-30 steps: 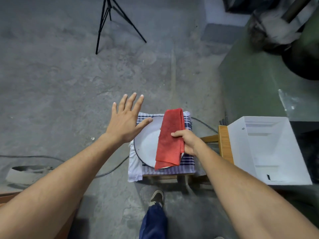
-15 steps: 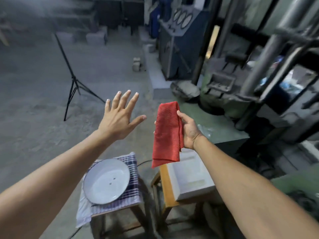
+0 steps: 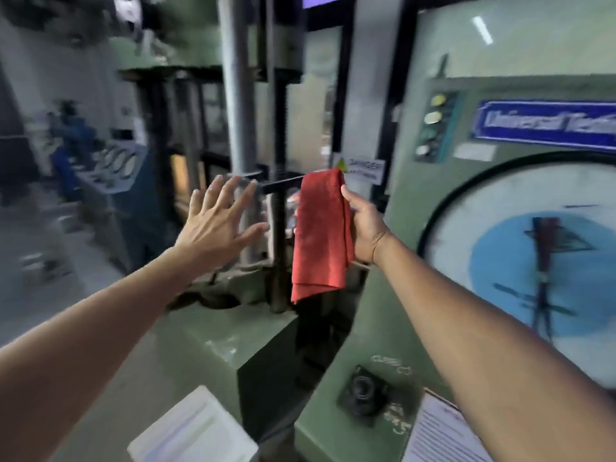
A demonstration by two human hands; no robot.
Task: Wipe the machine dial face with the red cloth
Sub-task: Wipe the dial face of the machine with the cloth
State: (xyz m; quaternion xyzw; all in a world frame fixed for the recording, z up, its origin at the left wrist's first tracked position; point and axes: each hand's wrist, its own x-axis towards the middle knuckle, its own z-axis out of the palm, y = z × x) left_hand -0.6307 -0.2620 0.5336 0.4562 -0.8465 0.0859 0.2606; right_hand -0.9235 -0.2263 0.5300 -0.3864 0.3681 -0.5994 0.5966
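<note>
My right hand (image 3: 365, 228) grips the folded red cloth (image 3: 321, 235), which hangs down in the air at mid-frame. The big round dial face (image 3: 520, 261), white with a blue centre and a black rim, fills the right side on the green machine cabinet (image 3: 373, 328). The cloth is left of the dial and does not touch it. My left hand (image 3: 220, 225) is raised with fingers spread, holding nothing, in front of the steel columns.
Steel columns (image 3: 238, 95) and a threaded rod (image 3: 278, 195) of the green press stand behind my hands. A white box (image 3: 193, 428) sits bottom centre, papers (image 3: 436, 431) at bottom right. A blue machine (image 3: 110, 181) stands at the left. Indicator lights (image 3: 431, 125) sit above the dial.
The view has swung up from the stool with the plate to the machine. My right hand carried the cloth up and toward the dial cabinet; my left hand stayed raised and spread.
</note>
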